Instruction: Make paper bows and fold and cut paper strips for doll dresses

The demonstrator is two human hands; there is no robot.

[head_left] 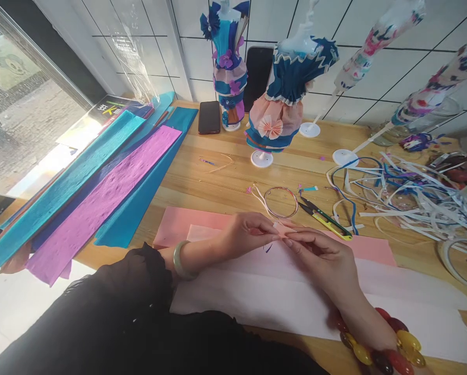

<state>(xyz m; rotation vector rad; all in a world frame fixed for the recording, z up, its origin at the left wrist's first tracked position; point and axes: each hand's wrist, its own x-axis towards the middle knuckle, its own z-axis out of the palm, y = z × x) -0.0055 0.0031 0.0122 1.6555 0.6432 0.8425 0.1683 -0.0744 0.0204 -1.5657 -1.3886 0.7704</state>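
Observation:
My left hand (252,232) and my right hand (323,255) meet over the paper, each closed in a pinch on a small piece of pink paper (282,228). The fingers cover much of that piece. Beneath my hands lie long sheets of white paper (256,297) and pink paper (174,221). Just beyond the fingertips rests a coil of thin wire (282,202). Yellow and black thread snips (327,221) lie near my right hand. A tiny dark blue scrap (268,248) sits below the pinched piece.
Two small mannequins stand at the back, in a blue and purple dress (229,73) and a navy and pink dress (280,104). Crepe paper strips (104,203) lie left, beside a phone (209,117). Paper cuttings (413,203) and a tape roll (462,263) are at right.

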